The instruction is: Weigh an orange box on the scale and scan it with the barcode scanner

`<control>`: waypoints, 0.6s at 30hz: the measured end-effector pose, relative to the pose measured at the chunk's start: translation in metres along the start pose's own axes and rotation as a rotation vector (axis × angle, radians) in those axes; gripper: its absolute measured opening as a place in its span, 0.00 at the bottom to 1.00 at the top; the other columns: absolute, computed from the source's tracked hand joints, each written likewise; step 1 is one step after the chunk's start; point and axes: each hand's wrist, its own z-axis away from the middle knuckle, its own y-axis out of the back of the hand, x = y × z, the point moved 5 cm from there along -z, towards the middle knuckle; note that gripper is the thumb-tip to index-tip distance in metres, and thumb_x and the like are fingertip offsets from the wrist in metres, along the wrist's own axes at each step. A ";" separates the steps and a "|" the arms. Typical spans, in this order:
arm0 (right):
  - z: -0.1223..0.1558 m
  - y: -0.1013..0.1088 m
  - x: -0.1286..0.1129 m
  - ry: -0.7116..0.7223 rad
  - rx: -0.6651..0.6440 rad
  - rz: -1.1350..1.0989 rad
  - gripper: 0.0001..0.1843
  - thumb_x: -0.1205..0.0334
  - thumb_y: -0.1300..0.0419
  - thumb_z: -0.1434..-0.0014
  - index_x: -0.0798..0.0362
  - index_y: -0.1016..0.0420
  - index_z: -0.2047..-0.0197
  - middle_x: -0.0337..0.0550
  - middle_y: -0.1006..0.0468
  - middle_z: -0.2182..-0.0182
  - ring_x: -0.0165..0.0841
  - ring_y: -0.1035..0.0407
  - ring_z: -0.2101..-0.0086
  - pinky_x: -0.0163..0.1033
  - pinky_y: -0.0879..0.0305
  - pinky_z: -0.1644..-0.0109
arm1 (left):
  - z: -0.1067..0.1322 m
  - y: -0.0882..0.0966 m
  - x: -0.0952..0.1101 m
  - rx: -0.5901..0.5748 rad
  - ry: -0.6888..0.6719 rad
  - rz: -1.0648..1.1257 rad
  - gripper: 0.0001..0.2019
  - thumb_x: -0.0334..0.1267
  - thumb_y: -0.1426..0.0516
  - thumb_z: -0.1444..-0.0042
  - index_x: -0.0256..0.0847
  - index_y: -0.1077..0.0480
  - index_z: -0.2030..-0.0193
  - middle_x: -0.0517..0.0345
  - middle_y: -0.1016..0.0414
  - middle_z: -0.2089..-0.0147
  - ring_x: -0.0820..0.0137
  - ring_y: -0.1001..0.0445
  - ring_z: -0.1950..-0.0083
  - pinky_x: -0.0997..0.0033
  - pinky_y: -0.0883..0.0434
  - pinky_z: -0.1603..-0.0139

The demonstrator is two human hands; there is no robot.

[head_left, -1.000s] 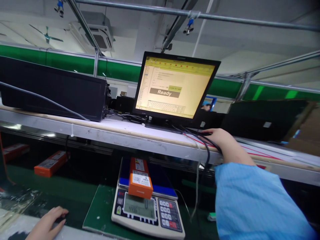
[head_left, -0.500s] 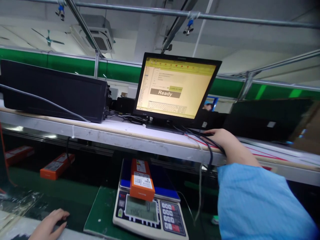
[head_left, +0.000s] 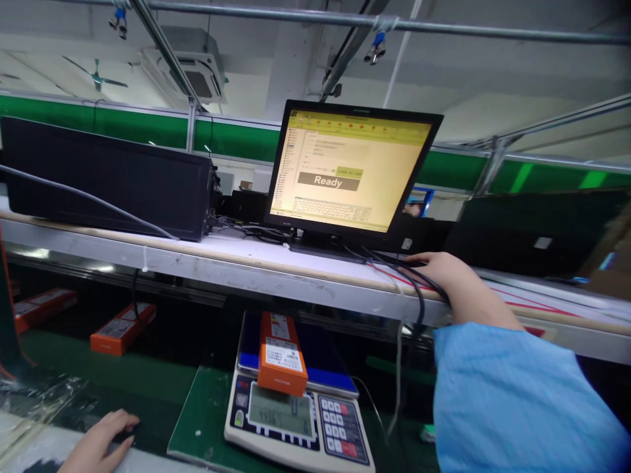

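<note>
My right hand (head_left: 446, 279), in a light blue sleeve, lies palm down on the upper shelf (head_left: 221, 266) just right of the monitor's base, over something dark that I cannot make out. Black cables (head_left: 418, 299) run past its wrist and drop over the shelf edge. My left hand (head_left: 98, 440) rests flat at the bottom left on the near bench edge and holds nothing. An orange box (head_left: 280, 355) with a white label lies on the blue platform of a weighing scale (head_left: 340, 433) below the shelf. The monitor (head_left: 348, 171) shows "Ready".
A long black case (head_left: 108, 177) sits on the shelf to the left, with a grey cable across it. Two more orange boxes (head_left: 123, 327) (head_left: 42, 307) lie on the green conveyor at the left. Dark flat panels lean at the right behind the shelf.
The two orange boxes on the conveyor have drifted right. Both hands stay where they were; the view has shifted slightly.
</note>
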 end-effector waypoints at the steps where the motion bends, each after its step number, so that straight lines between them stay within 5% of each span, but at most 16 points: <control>1: 0.002 0.001 -0.001 -0.025 -0.035 0.009 0.15 0.67 0.26 0.50 0.65 0.17 0.59 0.57 0.20 0.64 0.39 0.28 0.69 0.38 0.37 0.64 | 0.000 0.000 0.000 0.002 0.000 -0.001 0.19 0.54 0.47 0.45 0.52 0.21 0.55 0.56 0.21 0.50 0.56 0.26 0.43 0.59 0.28 0.39; 5: 0.012 0.007 -0.006 -0.078 -0.057 0.035 0.21 0.63 0.30 0.43 0.63 0.21 0.47 0.58 0.23 0.53 0.44 0.28 0.56 0.40 0.37 0.57 | -0.001 0.003 0.003 -0.018 0.006 0.006 0.20 0.55 0.48 0.45 0.52 0.21 0.55 0.55 0.21 0.50 0.56 0.24 0.45 0.58 0.28 0.39; 8: 0.018 0.014 -0.005 -0.100 0.042 0.018 0.21 0.61 0.34 0.39 0.60 0.23 0.45 0.56 0.25 0.49 0.46 0.31 0.49 0.41 0.37 0.51 | -0.001 0.006 0.009 -0.037 0.012 0.001 0.21 0.55 0.48 0.45 0.50 0.21 0.55 0.53 0.21 0.50 0.55 0.25 0.45 0.57 0.28 0.39; 12: 0.027 0.023 -0.004 -0.103 0.207 -0.055 0.20 0.61 0.37 0.41 0.59 0.22 0.46 0.54 0.24 0.50 0.47 0.31 0.48 0.43 0.36 0.47 | -0.001 0.010 0.018 -0.050 0.005 0.002 0.21 0.54 0.48 0.45 0.48 0.21 0.54 0.52 0.22 0.50 0.56 0.25 0.45 0.59 0.28 0.40; 18: 0.030 0.023 -0.009 -0.095 0.159 -0.003 0.22 0.60 0.36 0.40 0.59 0.24 0.44 0.54 0.25 0.48 0.49 0.32 0.46 0.47 0.35 0.43 | -0.001 0.015 0.027 -0.040 -0.005 0.013 0.20 0.54 0.48 0.46 0.49 0.21 0.56 0.53 0.21 0.51 0.58 0.23 0.47 0.61 0.26 0.42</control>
